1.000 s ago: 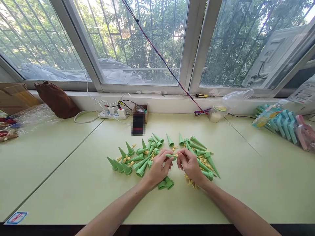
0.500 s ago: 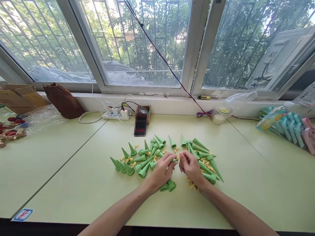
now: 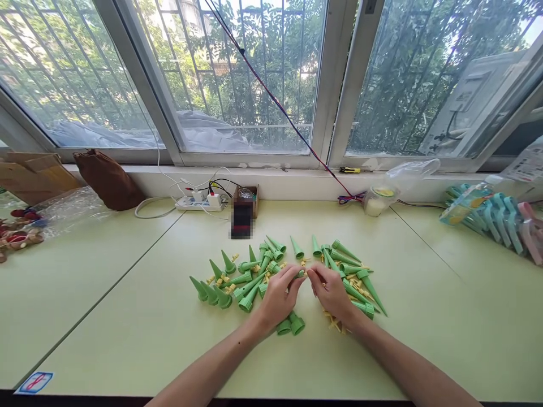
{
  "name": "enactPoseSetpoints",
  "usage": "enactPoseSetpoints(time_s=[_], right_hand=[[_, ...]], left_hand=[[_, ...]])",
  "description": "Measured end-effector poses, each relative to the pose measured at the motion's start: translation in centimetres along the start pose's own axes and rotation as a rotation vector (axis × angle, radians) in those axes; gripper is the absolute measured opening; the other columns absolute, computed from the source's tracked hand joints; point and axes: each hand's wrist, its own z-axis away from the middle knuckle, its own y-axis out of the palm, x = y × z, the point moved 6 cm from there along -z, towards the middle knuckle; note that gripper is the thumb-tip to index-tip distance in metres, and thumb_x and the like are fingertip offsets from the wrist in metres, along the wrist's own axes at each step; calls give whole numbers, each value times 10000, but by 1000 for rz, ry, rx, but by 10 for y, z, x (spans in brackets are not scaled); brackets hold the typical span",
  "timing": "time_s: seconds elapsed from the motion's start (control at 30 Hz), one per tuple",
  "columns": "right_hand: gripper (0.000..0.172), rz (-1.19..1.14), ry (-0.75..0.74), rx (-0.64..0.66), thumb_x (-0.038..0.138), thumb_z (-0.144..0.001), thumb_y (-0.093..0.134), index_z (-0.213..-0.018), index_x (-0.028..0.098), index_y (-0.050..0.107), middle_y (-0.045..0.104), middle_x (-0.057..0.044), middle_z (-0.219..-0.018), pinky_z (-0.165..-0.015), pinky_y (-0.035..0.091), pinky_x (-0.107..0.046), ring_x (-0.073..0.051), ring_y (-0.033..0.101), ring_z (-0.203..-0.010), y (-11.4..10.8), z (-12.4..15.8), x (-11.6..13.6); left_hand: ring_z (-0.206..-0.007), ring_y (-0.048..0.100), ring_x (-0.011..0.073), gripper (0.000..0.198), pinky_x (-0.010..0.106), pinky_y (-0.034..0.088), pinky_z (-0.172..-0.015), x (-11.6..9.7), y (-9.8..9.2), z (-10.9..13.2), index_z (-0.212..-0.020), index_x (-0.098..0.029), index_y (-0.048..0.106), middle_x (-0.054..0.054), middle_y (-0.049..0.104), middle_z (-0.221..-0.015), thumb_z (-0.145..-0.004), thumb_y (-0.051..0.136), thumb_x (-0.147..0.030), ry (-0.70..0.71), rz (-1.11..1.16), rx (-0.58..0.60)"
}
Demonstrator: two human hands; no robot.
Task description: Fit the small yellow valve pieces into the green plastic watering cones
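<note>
My left hand (image 3: 276,298) is closed around a green plastic spike (image 3: 301,274), mostly hidden by the fingers. Against its end, my right hand (image 3: 333,294) pinches a small yellow plastic piece (image 3: 306,272), barely visible between the fingertips. Hollow green spikes with ribbed collars lie in a heap (image 3: 250,291) left of my hands, several more (image 3: 360,288) to the right. At the far left, several green cones (image 3: 224,298) stand upright. Small yellow T-shaped pieces (image 3: 335,322) are scattered beneath my right wrist and among the spikes.
Along the back of the pale green table (image 3: 127,328) are a power strip (image 3: 201,202), a small cardboard box (image 3: 250,198) and a plastic cup (image 3: 375,202). A brown bag (image 3: 108,181) stands back left; packed blue hangers (image 3: 504,217) lie at the right.
The view has tilted slightly, so the table sits a little lower. My right fingertips have come slightly closer to the spike in my left hand, still pinching.
</note>
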Motion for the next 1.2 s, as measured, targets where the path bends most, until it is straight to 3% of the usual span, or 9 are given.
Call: enactPoseSetpoints(time_s=[0.17, 0.43, 0.57, 0.7, 0.9, 1.03, 1.2], right_hand=[[380, 82, -41, -23, 352, -1033, 411, -680, 213, 396, 351, 54, -589, -509, 273, -251, -106, 309, -528, 0, 2, 0], [398, 136, -44, -40, 342, -1024, 394, -649, 211, 361, 340, 59, -560, -508, 263, -253, -101, 301, -515, 0, 0, -2], [388, 130, -18, -9, 354, -1030, 403, -674, 203, 430, 411, 48, -583, -532, 302, -249, -104, 354, -535, 1, -1, -3], [235, 70, 12, 31, 362, -1020, 462, -898, 195, 575, 587, 10, -719, -577, 389, -244, -119, 480, -597, 1, -2, 0], [168, 80, -57, 67, 325, -1002, 501, -1054, 192, 588, 603, -18, -789, -609, 442, -252, -140, 525, -649, 1, 0, 1], [174, 111, -117, 109, 285, -1022, 446, -979, 192, 586, 607, -34, -831, -668, 444, -258, -153, 544, -719, 3, 1, 0], [261, 179, -144, 161, 274, -1039, 403, -808, 203, 503, 518, 11, -699, -600, 368, -242, -132, 465, -622, 6, 2, -3]], left_hand=[[-851, 667, 174, 154, 278, 530, -771, 3, 1, 3, -1048, -219, 643, 50, 702, -953, -994, 499, -220, -19, -20, -2], [-882, 636, 156, 165, 252, 502, -791, 4, 8, 8, -1091, -211, 613, 56, 668, -1014, -1001, 476, -196, 104, -50, 80], [-826, 608, 147, 130, 244, 475, -756, 7, 5, 5, -1006, -198, 601, 39, 660, -937, -1004, 472, -220, 19, -61, 54], [-644, 513, 123, 150, 235, 418, -636, 14, 0, 3, -917, -183, 575, -13, 563, -727, -995, 490, -279, -123, -47, -17], [-514, 378, 97, 170, 228, 316, -535, 20, -2, 2, -968, -180, 579, -71, 425, -599, -986, 502, -331, -254, 37, -56], [-507, 377, 95, 170, 228, 298, -530, 20, -1, 2, -981, -180, 585, -75, 420, -593, -985, 500, -328, -252, 41, -43], [-558, 428, 107, 165, 237, 331, -578, 22, 0, 4, -958, -185, 577, -51, 484, -652, -988, 489, -321, -230, 19, -17]])
